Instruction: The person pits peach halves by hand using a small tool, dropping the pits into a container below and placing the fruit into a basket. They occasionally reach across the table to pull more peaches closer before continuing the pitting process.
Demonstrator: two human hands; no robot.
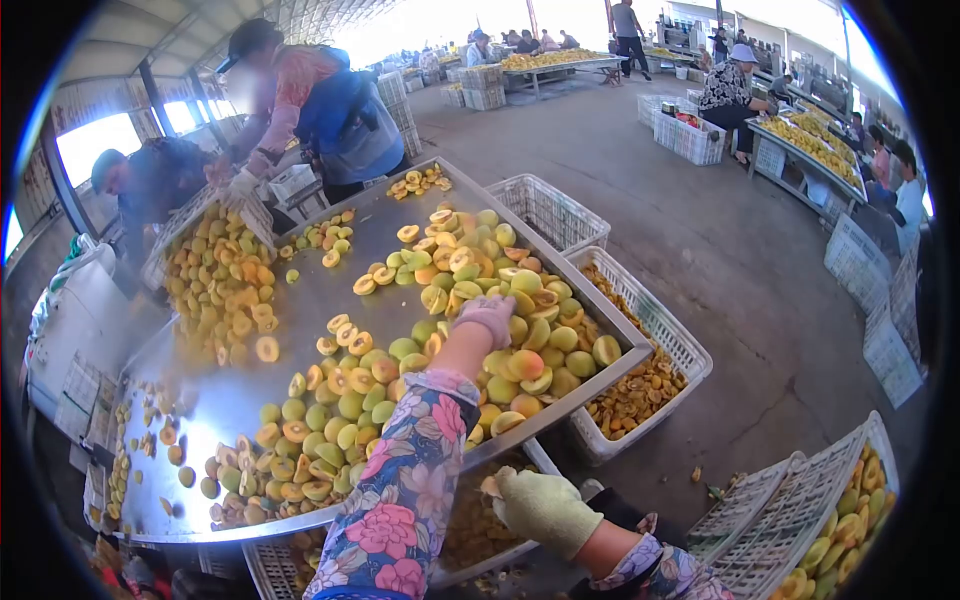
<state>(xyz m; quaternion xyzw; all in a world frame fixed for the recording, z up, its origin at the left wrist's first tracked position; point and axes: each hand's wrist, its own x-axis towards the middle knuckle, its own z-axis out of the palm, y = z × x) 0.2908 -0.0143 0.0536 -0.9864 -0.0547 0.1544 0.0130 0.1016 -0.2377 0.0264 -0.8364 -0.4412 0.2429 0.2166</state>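
Observation:
My left hand (485, 318), in a pale pinkish glove, reaches onto a heap of yellow-green apricot halves (525, 365) on the metal table (215, 395). Its fingertips are lost among the fruit, so their grip cannot be made out. Lower down, near the table's front edge, my right hand (545, 510) wears a yellow-green glove. Its thumb and fingers are closed on a small brownish-orange fruit piece (490, 486), above a crate (540, 458) of fruit pieces. Both forearms have floral sleeves.
A white crate of orange pieces (695, 362) and another white crate (560, 190) stand along the table's right side. At lower right a tilted crate (800, 500) holds fruit. Across the table, a person (330, 110) and a second person (150, 180) tip a crate of fruit (220, 260).

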